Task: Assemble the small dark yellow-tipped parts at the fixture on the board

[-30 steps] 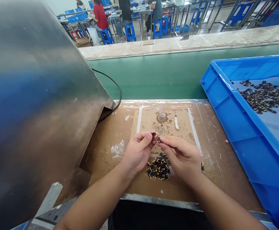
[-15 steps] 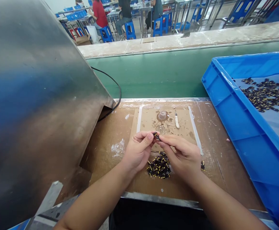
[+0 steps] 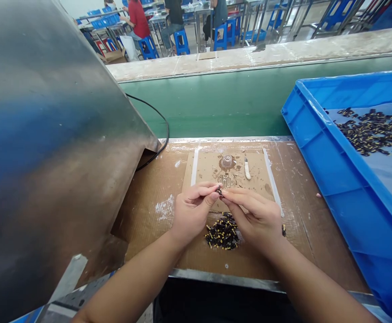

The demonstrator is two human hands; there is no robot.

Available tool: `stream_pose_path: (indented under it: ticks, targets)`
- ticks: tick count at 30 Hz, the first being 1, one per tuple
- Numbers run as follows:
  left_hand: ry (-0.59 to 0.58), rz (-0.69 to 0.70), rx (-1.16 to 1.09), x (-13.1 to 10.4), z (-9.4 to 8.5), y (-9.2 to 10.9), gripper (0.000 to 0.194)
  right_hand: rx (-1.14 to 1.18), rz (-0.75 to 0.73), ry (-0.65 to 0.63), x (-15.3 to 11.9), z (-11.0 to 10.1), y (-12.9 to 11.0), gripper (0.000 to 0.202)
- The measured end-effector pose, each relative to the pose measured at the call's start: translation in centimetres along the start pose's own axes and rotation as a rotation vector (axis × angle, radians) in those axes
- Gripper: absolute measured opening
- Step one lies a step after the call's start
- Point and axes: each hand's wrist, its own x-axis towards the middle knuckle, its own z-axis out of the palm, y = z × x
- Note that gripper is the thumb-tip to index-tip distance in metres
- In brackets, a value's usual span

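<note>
The left hand and the right hand grip a small dark part between thumbs and fingers, above the cardboard sheet and just beyond the pile of black-and-yellow parts, with the blue bin standing to the right.

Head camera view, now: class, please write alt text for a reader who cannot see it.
Two bare hands, left and right, hold a tiny dark part between their fingertips above a brown cardboard-covered bench, behind a pile of small black-and-yellow parts; a blue plastic crate stands at right.
</note>
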Motion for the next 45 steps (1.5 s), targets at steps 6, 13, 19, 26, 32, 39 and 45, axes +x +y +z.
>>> stream_pose_path:
  ticks: [6,13,19,26,32,39,45]
  targets:
    - [-0.088,0.107,0.139,0.0,-0.2,-0.2,0.024,-0.1,-0.034,0.056,0.4,-0.4,0.3,0.035]
    - [-0.078,0.198,0.225,0.2,-0.1,-0.3,0.03,-0.137,-0.065,0.15,0.7,-0.9,0.2,0.031]
    - [0.0,0.254,0.341,0.0,0.1,0.0,0.02,-0.088,-0.068,0.122,0.3,-0.5,0.7,0.03]
    - [0.005,0.406,0.454,-0.5,-0.3,-0.4,0.022,-0.125,-0.18,0.097,-0.3,-0.1,0.9,0.033]
    - [0.018,0.521,0.467,-0.5,-0.5,-0.2,0.025,-0.14,-0.253,0.092,-0.6,0.1,1.1,0.041]
    - [0.056,0.646,0.475,-0.3,-0.5,-0.2,0.027,-0.157,-0.337,0.133,-0.7,0.3,0.7,0.037]
    - [0.055,0.571,0.412,-0.5,-0.4,-0.5,0.022,-0.164,-0.357,0.144,-0.5,0.4,0.3,0.036]
